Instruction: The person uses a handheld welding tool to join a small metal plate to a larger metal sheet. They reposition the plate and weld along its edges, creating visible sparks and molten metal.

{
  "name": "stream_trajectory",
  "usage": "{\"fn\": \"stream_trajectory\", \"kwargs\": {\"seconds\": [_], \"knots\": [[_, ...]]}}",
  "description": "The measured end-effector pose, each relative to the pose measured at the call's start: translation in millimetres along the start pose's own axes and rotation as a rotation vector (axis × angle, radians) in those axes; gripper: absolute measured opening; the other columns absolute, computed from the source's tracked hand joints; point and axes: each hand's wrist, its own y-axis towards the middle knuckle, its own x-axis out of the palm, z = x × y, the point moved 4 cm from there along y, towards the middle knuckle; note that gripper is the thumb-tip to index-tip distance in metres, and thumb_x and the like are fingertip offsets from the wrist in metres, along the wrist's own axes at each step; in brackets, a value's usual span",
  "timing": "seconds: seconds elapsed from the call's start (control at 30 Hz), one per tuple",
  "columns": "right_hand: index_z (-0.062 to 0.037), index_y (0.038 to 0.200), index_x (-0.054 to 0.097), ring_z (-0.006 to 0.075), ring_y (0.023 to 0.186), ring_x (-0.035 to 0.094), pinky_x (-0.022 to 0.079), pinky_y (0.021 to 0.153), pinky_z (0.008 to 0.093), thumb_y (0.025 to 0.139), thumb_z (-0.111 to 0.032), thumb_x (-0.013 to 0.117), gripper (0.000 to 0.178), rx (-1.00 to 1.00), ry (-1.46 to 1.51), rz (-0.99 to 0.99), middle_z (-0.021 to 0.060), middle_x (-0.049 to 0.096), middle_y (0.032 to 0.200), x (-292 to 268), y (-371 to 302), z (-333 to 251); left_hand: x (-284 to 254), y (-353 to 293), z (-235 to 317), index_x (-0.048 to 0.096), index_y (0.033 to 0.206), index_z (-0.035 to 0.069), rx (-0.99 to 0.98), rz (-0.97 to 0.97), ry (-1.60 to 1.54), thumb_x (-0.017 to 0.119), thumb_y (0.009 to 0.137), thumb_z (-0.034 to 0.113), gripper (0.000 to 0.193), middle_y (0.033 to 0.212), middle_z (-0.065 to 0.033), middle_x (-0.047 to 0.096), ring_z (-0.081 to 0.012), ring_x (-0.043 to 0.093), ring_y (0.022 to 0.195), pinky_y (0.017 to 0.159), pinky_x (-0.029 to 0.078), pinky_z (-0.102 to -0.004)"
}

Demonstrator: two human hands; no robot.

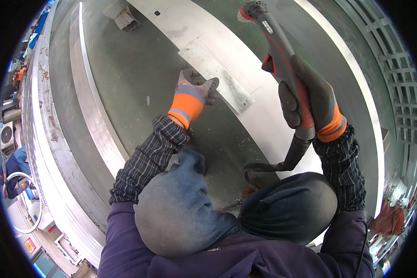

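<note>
My right hand [310, 92], in a grey glove with an orange cuff, is wrapped round a grey and red corded hand tool [282, 51]. The tool has a red trigger and a dark, rounded head pointing up and away; a dark cable [294, 155] leaves its lower end. Just beside the edge of a thin, smudged metal plate [222, 78] is my left hand [197, 90], gloved alike. Its fingers are loosely bent, with thumb and forefinger apart; whether the thumb touches the plate I cannot tell. That plate lies flat on a long, pale metal strip [264, 120].
Another long metal strip [97, 106] runs along the left. A grey block-like piece [125, 19] sits at the far left on the dark green surface [134, 69]. A metal rack [396, 69] stands at right. Another person [17, 169] is at the far left edge.
</note>
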Motion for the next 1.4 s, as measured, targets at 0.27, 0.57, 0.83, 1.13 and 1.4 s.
{"fn": "stream_trajectory", "kwargs": {"seconds": [0.27, 0.57, 0.83, 1.13, 1.4], "knots": [[0.0017, 0.133, 0.056, 0.0119, 0.044, 0.059, 0.054, 0.042, 0.0273, 0.1, -0.058, 0.052, 0.068, 0.019, -0.014, -0.014, 0.0027, 0.061, 0.064, -4, 2, 4, -9, -5, 17, 0.043, 0.125, -0.002, 0.053, 0.002, 0.087, 0.088, 0.083, 0.017, 0.064, 0.081, -0.0119, 0.066, -0.0166, 0.066, 0.058, 0.048, 0.057, -0.0305], [-0.0007, 0.131, 0.057, 0.0122, 0.044, 0.059, 0.054, 0.041, 0.0269, 0.099, -0.059, 0.052, 0.067, 0.066, -0.018, -0.002, 0.0036, 0.061, 0.065, 0, 5, 8, -8, -5, 20, 0.046, 0.12, -0.001, -0.036, 0.029, 0.145, 0.09, 0.082, 0.019, 0.061, 0.08, -0.011, 0.068, -0.0175, 0.067, 0.056, 0.048, 0.057, -0.0311], [-0.0012, 0.132, 0.056, 0.0117, 0.047, 0.061, 0.056, 0.042, 0.0271, 0.099, -0.061, 0.054, 0.068, 0.068, -0.028, -0.058, 0.0033, 0.062, 0.066, 1, 13, 9, -11, 6, 11, 0.043, 0.122, -0.005, -0.085, -0.03, 0.121, 0.084, 0.086, 0.012, 0.058, 0.084, -0.0198, 0.07, -0.0266, 0.073, 0.063, 0.051, 0.059, -0.0344], [-0.0019, 0.131, 0.056, 0.0122, 0.045, 0.059, 0.053, 0.041, 0.0266, 0.101, -0.059, 0.052, 0.065, 0.053, -0.028, -0.084, 0.0031, 0.061, 0.063, 0, 16, 9, -11, -4, 15, 0.051, 0.117, -0.003, 0.17, 0.128, 0.447, 0.094, 0.076, 0.03, 0.067, 0.085, -0.0098, 0.065, -0.0155, 0.065, 0.063, 0.054, 0.057, -0.0314], [-0.002, 0.129, 0.057, 0.0131, 0.044, 0.057, 0.05, 0.042, 0.028, 0.1, -0.058, 0.052, 0.063, 0.046, -0.024, 0.021, 0.0031, 0.06, 0.062, -6, 7, 2, 16, -50, 13, 0.044, 0.155, 0.02, 0.862, -0.193, 1.23, 0.09, 0.064, 0.057, 0.109, 0.164, -0.0251, 0.025, -0.0514, 0.018, 0.151, 0.122, 0.028, -0.0571]]}}
